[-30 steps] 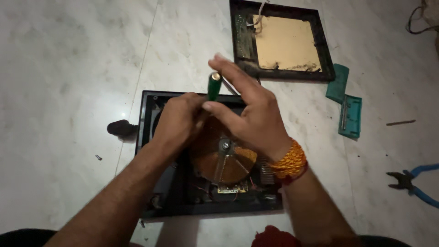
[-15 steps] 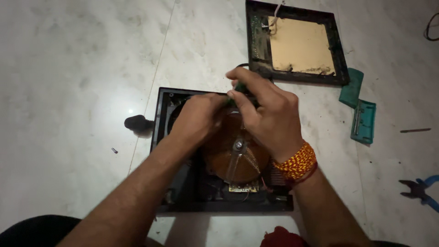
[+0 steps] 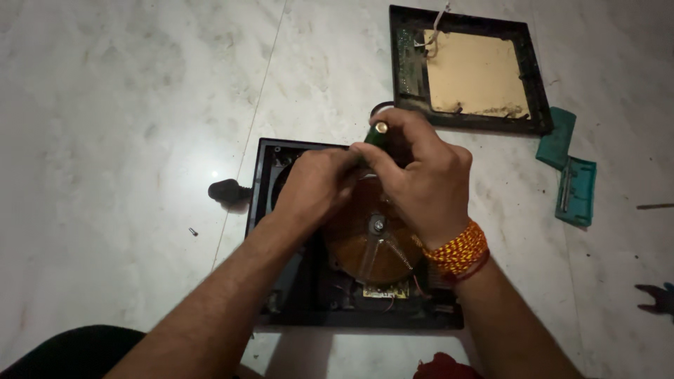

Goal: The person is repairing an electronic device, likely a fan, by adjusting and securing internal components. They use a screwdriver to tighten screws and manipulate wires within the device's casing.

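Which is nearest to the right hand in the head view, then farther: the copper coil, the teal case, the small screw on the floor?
From the right hand:
1. Copper coil, directly under it in the open black housing.
2. Teal case, off to its right on the floor.
3. Small screw, far left, beyond the left hand.

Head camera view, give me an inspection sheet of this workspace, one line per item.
Surface: pale marble-patterned floor, with a glare spot.
Job's things: opened black square appliance housing holding a round copper-coloured coil disc; green-handled screwdriver with brass end cap held upright above it.
Clutter: black square top frame with tan panel, two teal plastic pieces, small black knob-like part, loose screw, dark tool handles at the right edge.
Grippers: left hand and right hand both closed around the screwdriver; orange thread band on the right wrist.
Cables: white wires on the top frame.
Surroundings: nothing seen.
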